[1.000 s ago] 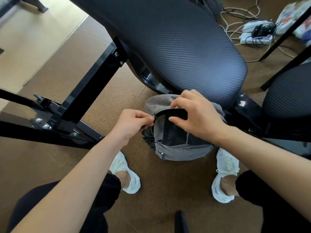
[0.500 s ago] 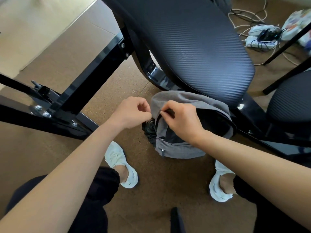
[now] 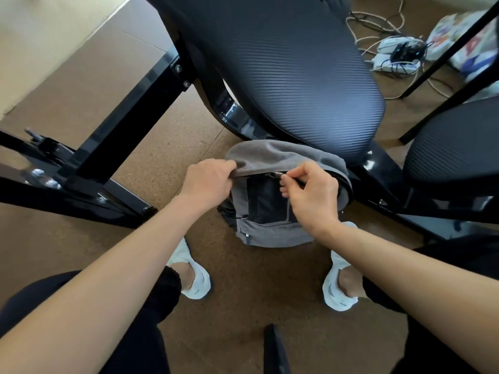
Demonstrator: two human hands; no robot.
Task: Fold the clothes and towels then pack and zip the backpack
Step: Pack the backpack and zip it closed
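Note:
A grey backpack [image 3: 272, 233] with a dark front panel stands on the brown floor between my feet, partly under a black padded seat. My left hand [image 3: 208, 182] grips the grey fabric at the top left edge of the backpack. My right hand [image 3: 310, 190] pinches the metal zipper pull [image 3: 275, 174] near the middle of the top seam. To the left of the pull the seam looks closed; to the right a dark gap shows along the rim. No clothes or towels are visible.
The black ribbed seat [image 3: 297, 68] overhangs the backpack. Black metal frame bars [image 3: 127, 130] run at the left, and a second black seat [image 3: 456, 147] sits at the right. A power strip with cables [image 3: 397, 54] lies at the far right. My white shoes [image 3: 194, 276] flank the bag.
My right hand has moved to the right along the top seam with the zipper pull. My left hand has shifted slightly and keeps hold of the left edge. The dark opening has narrowed.

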